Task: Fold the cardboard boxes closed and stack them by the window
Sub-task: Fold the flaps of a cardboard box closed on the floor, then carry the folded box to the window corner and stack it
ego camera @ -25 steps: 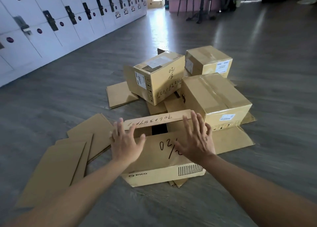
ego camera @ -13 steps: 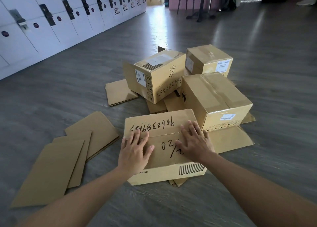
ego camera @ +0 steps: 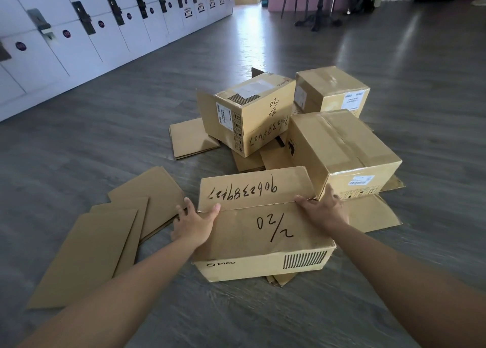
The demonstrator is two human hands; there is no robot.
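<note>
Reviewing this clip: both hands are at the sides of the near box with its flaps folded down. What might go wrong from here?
1. The near box shows no tape on its flaps; if lifted by the left hand and right hand from the sides, the far flap may spring open.
2. It touches the taped box; lifting may drag it.
3. Flat cardboard sheets lie on the floor, a likely slip hazard.

Both my bare forearms reach in from the bottom corners of the frame toward its center. My left hand [ego camera: 193,225] sits left of center, thumb hooked up and inward, fingers curled down out of sight. My right hand [ego camera: 324,211] sits right of center, thumb pointing inward, fingers wrapped away behind.
</note>
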